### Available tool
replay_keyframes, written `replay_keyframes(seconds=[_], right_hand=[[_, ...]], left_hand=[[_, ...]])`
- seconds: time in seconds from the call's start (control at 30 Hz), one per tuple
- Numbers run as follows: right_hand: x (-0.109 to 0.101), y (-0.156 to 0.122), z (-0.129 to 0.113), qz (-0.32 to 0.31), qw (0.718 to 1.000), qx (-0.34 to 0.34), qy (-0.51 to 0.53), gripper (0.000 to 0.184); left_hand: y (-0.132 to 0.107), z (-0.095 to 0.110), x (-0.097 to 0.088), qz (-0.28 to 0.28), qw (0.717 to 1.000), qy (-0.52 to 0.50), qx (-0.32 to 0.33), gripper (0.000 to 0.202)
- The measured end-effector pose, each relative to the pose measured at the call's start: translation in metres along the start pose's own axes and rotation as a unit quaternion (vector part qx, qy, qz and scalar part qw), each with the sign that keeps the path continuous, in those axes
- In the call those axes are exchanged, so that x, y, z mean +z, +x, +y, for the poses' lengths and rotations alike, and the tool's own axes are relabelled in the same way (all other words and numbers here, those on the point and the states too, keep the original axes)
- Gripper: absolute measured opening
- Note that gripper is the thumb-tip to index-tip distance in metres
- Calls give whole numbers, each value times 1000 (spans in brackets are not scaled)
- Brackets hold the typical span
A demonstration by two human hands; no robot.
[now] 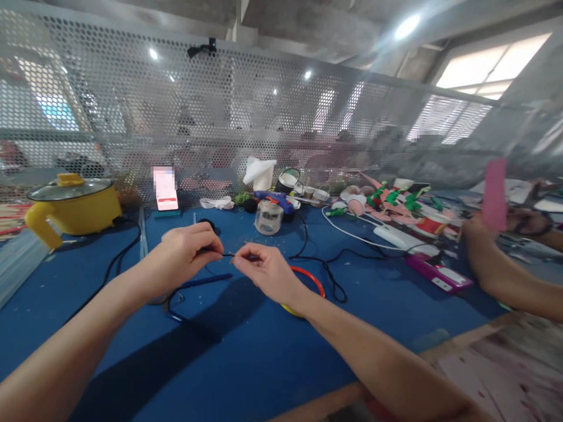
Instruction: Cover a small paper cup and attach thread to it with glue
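Observation:
A thin dark strand (227,255) runs across the short gap between my two hands. My left hand (187,252) is closed, pinching its left end between thumb and fingers. The other end sits in the closed fingertips of my right hand (268,272). Whether it is thread or wire I cannot tell. Below my left hand a dark blue-handled tool (206,281) lies on the table, partly hidden. A red and yellow ring (319,281) shows behind my right wrist. Beyond the hands stand a clear jar (268,218) and a blue glue gun (281,201).
A yellow electric pot (83,205) stands at the left, and a phone (166,189) leans at the back. Black cable (328,269) and a purple power strip (440,274) lie right. Another person's arm (497,269) reaches in near piled craft pieces (409,205). A perforated metal screen (264,111) borders the table.

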State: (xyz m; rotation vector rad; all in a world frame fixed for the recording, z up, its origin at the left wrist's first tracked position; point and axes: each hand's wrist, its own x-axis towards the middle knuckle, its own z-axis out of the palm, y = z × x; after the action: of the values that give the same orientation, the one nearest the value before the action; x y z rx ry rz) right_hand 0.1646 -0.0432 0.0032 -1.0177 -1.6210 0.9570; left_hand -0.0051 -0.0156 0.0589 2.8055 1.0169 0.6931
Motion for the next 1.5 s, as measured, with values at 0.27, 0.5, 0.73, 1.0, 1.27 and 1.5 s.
replay_keyframes(seconds=[0.27, 0.5, 0.73, 1.0, 1.27, 1.5], right_hand=[[-2, -2, -1, -24, 997, -46, -57, 12], [-3, -1, -2, 4, 995, -77, -60, 12], [-3, 0, 1, 31, 995, -67, -67, 12], [-4, -1, -1, 16, 978, -120, -169, 14], [-4, -3, -3, 5, 976, -160, -148, 15], [-5, -1, -2, 31, 990, -113, -84, 13]], left_hand=[[1, 1, 2, 11, 1000, -12, -9, 15], [1, -2, 3, -3, 1000, -13, -22, 15], [1, 3, -1, -17, 999, -26, -10, 14], [-1, 4, -1, -5, 1000, -28, -6, 15], [1, 3, 0, -8, 999, -33, -19, 15], [1, 6, -1, -14, 999, -33, -18, 15]])
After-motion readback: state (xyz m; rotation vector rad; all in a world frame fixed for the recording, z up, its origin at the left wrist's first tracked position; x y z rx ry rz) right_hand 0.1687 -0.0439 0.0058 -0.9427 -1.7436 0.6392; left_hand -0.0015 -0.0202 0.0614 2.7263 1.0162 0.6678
